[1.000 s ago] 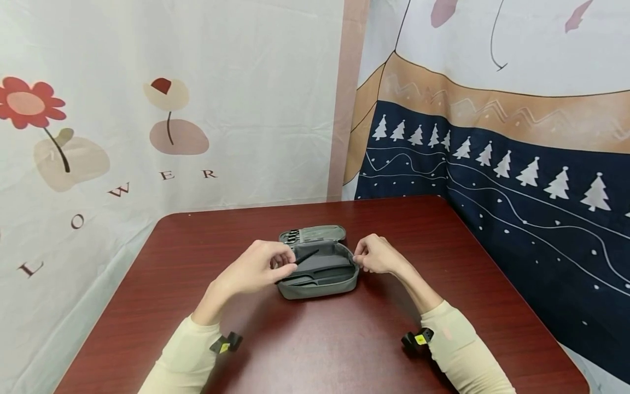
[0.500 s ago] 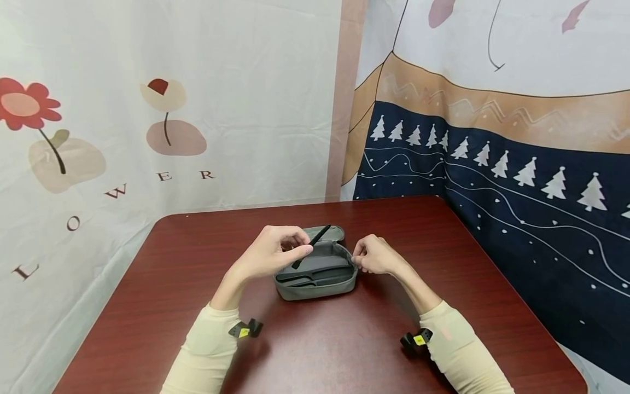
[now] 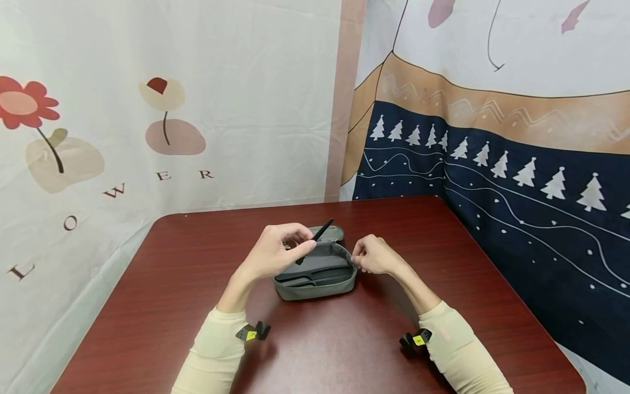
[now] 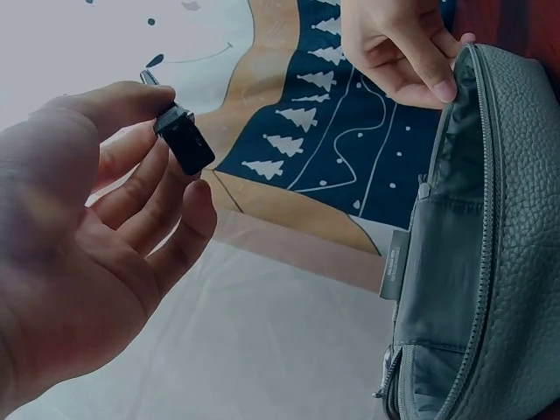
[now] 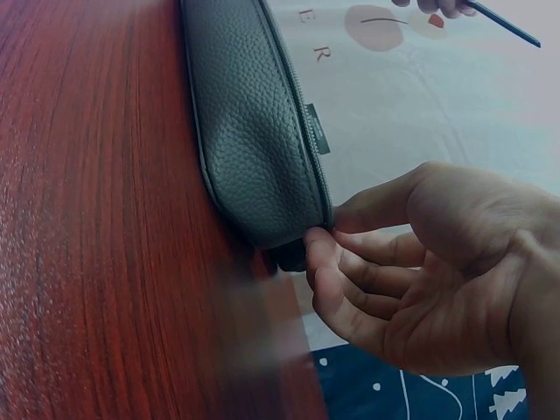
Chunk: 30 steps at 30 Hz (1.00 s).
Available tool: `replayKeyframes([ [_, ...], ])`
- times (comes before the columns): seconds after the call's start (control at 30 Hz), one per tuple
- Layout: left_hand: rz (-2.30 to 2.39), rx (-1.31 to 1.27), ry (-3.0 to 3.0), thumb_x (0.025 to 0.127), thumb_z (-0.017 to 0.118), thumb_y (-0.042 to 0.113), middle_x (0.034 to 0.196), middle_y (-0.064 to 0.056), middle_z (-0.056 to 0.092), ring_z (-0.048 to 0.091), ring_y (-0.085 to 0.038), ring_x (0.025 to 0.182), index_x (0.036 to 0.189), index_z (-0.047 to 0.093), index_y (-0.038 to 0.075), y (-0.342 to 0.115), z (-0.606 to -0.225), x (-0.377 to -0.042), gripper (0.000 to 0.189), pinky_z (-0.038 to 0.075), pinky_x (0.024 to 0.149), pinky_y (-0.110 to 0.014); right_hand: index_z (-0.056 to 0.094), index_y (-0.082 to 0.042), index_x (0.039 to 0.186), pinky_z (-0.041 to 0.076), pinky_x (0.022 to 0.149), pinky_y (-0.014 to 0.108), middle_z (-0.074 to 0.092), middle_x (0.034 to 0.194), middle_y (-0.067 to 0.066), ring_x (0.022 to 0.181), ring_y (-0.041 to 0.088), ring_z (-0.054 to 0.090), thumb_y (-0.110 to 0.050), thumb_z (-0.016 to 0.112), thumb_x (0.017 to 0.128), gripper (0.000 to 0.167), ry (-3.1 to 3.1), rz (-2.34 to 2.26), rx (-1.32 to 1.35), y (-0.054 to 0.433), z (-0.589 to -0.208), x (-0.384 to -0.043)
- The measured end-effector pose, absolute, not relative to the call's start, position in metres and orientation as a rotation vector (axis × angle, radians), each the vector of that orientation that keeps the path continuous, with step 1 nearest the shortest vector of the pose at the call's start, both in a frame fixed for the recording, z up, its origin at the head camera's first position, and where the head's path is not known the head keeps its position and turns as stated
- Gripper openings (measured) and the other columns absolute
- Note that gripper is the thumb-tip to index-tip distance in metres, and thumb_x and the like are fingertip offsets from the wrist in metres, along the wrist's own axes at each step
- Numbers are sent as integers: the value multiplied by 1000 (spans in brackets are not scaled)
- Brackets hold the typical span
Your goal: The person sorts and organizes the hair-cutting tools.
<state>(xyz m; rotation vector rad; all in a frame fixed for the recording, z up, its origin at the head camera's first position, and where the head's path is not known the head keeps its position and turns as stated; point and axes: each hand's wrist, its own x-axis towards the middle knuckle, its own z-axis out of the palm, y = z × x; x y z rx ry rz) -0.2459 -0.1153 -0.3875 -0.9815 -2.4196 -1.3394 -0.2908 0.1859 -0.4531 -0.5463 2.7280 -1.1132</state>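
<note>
My left hand pinches a slim black stick between thumb and fingers, raised over a grey zip case that lies unzipped on the table. Seen end-on in the left wrist view, the stick has a blocky black end. At the case's right end, the thumb and fingers of my right hand pinch the zippered rim, which shows closely in the right wrist view beside the pebbled case wall. Long dark items lie inside along the near side. The left hand hides part of the lid.
A dark red wooden table carries the case near its middle. Behind it hangs a pale cloth with flower prints, and at the right a navy cloth with white trees. Wrist cameras sit at both sleeves.
My left hand has lifted the black stick up out of the case and moved right, over the lid. The right hand stays at the case's right rim.
</note>
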Motion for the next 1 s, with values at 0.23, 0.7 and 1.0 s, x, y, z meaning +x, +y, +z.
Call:
replayKeyframes([
  [0.23, -1318, -978, -2400, 102, 81, 9, 87, 1, 78, 70, -9, 78, 100, 81, 16, -113, -388, -245, 8, 61, 74, -25, 78, -5, 91, 59, 56, 28, 74, 73, 8, 61, 20, 73, -6, 75, 103, 12, 2725, -1112, -545, 185, -453, -290],
  [0.7, -1179, -995, -2391, 100, 82, 7, 84, 4, 75, 66, -8, 76, 100, 81, 16, -117, -387, -246, 8, 59, 69, -31, 80, -11, 101, 56, 78, 33, 78, 91, 1, 82, 13, 67, -22, 79, 103, 11, 2917, -1032, -636, 187, -446, -291],
  [1.0, -1056, -1018, -2399, 97, 83, 6, 85, 3, 74, 66, -7, 76, 94, 78, 14, -119, -389, -248, 10, 61, 67, -39, 74, -15, 133, 63, 100, 45, 77, 129, 4, 114, 24, 72, -22, 86, 101, 35, 2941, -1354, -1108, 182, -422, -280],
])
